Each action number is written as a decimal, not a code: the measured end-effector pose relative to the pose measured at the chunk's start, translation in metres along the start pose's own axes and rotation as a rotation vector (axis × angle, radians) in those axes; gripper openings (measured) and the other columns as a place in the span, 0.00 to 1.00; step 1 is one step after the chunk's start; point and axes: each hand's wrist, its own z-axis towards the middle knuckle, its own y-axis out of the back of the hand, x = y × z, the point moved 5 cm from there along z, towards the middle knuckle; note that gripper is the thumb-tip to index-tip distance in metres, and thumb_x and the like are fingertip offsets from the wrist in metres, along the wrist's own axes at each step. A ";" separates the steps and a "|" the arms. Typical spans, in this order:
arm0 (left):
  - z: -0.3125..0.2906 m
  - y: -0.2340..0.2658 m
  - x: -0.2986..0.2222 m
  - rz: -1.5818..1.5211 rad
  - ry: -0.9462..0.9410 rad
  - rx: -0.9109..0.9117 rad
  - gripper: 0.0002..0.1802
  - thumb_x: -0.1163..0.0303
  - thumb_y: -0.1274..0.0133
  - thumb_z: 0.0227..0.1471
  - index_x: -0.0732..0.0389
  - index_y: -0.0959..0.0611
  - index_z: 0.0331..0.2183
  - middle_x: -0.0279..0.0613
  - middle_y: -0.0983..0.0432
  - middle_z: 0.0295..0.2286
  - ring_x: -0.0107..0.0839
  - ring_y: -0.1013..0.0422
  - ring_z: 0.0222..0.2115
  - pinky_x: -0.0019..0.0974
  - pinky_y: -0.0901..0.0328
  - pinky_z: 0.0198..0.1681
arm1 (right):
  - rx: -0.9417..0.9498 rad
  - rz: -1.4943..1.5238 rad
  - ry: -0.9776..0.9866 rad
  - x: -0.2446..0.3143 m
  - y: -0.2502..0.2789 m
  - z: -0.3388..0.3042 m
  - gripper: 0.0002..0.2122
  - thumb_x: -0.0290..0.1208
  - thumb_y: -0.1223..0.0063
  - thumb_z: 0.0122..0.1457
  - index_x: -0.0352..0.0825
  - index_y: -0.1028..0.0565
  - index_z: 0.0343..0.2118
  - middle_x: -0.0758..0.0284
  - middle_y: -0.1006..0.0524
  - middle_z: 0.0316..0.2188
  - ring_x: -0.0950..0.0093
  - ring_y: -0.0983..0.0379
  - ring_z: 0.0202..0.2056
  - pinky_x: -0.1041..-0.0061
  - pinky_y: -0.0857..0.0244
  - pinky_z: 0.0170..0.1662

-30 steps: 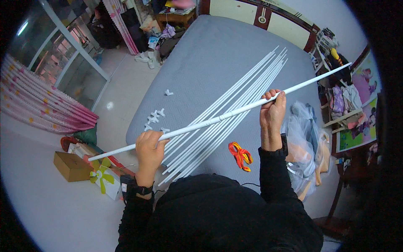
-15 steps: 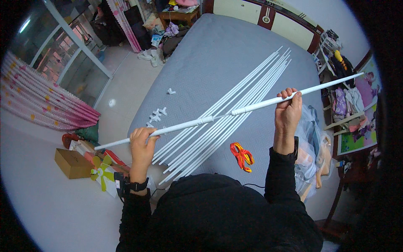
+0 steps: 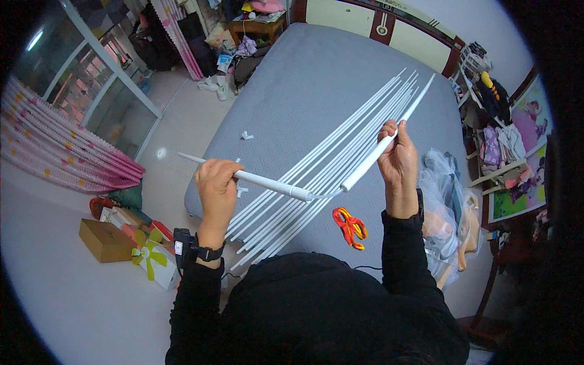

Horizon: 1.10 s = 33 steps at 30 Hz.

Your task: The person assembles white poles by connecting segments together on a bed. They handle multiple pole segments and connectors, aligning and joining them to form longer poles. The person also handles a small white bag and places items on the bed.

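My left hand is closed around one white tube, whose far end points left. In my right hand is a second white tube, slanting up toward the back right. A thin pale cord runs between the facing ends of the two tubes, which stand apart at an angle. Beneath them, several thin white rods lie side by side on the grey bed. White plastic connectors sit to the left of the rods; my left hand hides some of them.
A red and yellow bundle of cord lies on the bed near my body. Clear plastic bags rest at its right edge. Left of the bed are a cardboard box and a green fan. A headboard closes the far end.
The two tubes, nearly in line before, now bend downward at the cord between them, and the gap is wider. My right hand moved left and slightly nearer; my left hand moved up.
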 end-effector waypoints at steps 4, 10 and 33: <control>-0.002 -0.001 0.000 -0.004 0.009 -0.005 0.10 0.80 0.48 0.40 0.55 0.19 0.27 0.33 0.24 0.29 0.36 0.33 0.37 0.39 0.44 0.44 | -0.023 0.053 -0.028 -0.008 0.006 0.005 0.12 0.36 0.66 0.66 0.33 0.38 0.31 0.69 0.38 0.26 0.79 0.38 0.27 0.79 0.32 0.34; -0.008 0.001 0.009 0.012 0.040 0.001 0.12 0.82 0.49 0.38 0.57 0.19 0.28 0.36 0.24 0.30 0.37 0.33 0.36 0.38 0.43 0.44 | 0.000 -0.010 0.099 0.000 0.011 0.012 0.11 0.36 0.66 0.66 0.32 0.38 0.33 0.68 0.37 0.26 0.79 0.38 0.27 0.77 0.34 0.36; -0.025 0.006 0.031 -0.116 0.146 0.112 0.12 0.72 0.43 0.43 0.55 0.18 0.35 0.35 0.28 0.25 0.35 0.33 0.31 0.37 0.42 0.39 | 0.105 -0.296 0.557 0.049 -0.036 -0.013 0.11 0.37 0.67 0.67 0.32 0.39 0.37 0.67 0.37 0.27 0.76 0.38 0.29 0.72 0.36 0.36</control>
